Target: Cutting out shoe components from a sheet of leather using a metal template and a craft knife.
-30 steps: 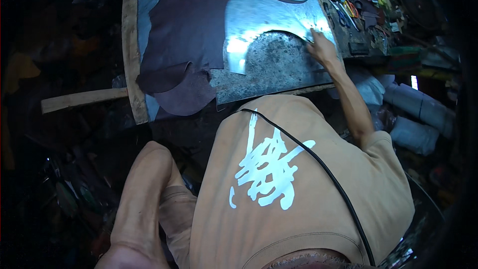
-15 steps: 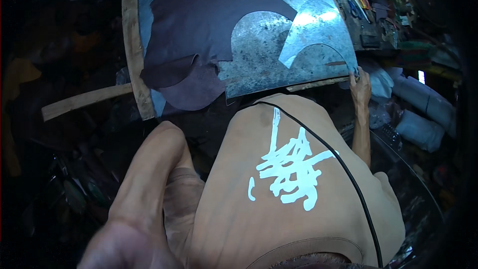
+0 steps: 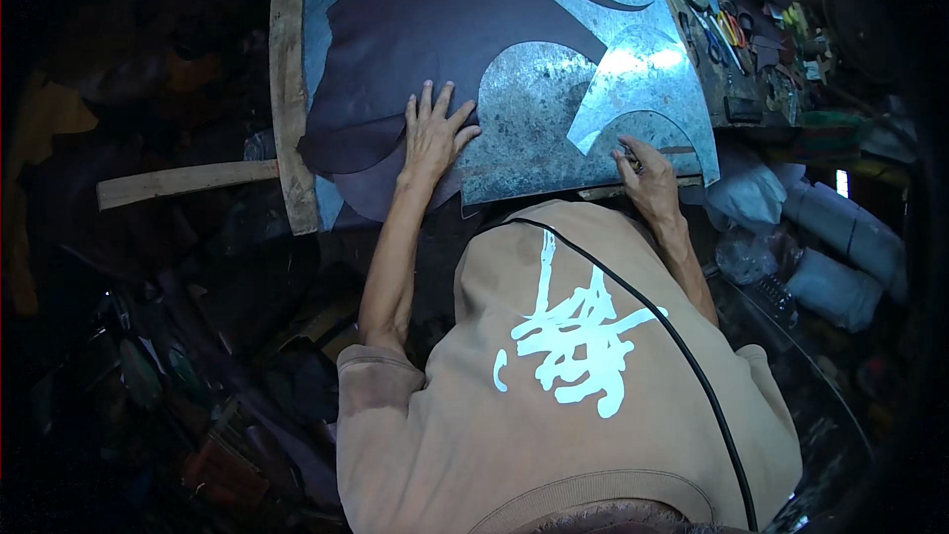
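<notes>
My left hand [image 3: 435,129] lies flat with its fingers spread on a large dark brown sheet that looks like leather [image 3: 415,30]. Under and beside its wrist, a folded flap of the same sheet hangs over the near edge. Close to that edge on the right, my right hand [image 3: 647,176] is closed, its fingers curled together over the speckled grey metal tabletop [image 3: 529,129]. Whatever it may hold is too small to make out. Just beyond it lies a pale, shiny flat piece with curved edges [image 3: 633,69], its pointed corner toward me.
A wooden strip [image 3: 289,99] edges the left of the worktop, and another wooden bar [image 3: 188,184] juts out leftward. Scissors [image 3: 732,30] and several hand tools lie at the far right. Plastic-wrapped rolls [image 3: 820,208] stand below them. A black cable [image 3: 682,336] crosses my shirt.
My left hand has come up from the lower left and now rests on the brown sheet. My right hand has left the tabletop's right corner and moved left, its fingers curled.
</notes>
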A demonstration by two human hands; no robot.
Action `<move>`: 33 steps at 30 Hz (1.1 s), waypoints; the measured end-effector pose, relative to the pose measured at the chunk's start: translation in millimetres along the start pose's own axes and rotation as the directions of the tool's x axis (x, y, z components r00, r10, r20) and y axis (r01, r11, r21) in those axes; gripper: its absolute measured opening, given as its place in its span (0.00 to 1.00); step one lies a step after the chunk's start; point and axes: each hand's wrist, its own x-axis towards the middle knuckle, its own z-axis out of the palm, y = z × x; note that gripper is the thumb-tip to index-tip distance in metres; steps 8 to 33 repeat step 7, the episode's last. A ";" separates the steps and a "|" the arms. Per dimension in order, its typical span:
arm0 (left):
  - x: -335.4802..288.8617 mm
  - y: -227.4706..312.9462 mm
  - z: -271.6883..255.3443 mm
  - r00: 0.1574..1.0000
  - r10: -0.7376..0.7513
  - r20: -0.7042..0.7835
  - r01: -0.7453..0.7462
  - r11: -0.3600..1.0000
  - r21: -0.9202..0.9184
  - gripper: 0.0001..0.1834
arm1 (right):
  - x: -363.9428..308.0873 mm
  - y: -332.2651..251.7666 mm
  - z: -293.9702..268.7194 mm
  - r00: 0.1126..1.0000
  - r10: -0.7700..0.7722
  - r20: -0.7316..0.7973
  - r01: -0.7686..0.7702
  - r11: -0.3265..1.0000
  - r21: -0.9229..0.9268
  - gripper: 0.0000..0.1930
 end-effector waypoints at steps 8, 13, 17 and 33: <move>29.8 6.8 1.9 0.983 -0.011 -0.183 0.002 0.999 -0.048 0.14 | 38.6 -42.4 4.7 0.985 0.075 0.159 -0.103 0.979 0.178 0.17; 29.8 6.8 1.9 0.983 -0.011 -0.183 0.002 0.999 -0.048 0.14 | 38.6 -42.4 4.7 0.985 0.075 0.159 -0.103 0.979 0.178 0.17; 29.8 6.8 1.9 0.983 -0.011 -0.183 0.002 0.999 -0.048 0.14 | 38.6 -42.4 4.7 0.985 0.075 0.159 -0.103 0.979 0.178 0.17; 29.8 6.8 1.9 0.983 -0.011 -0.183 0.002 0.999 -0.048 0.14 | 38.6 -42.4 4.7 0.985 0.075 0.159 -0.103 0.979 0.178 0.17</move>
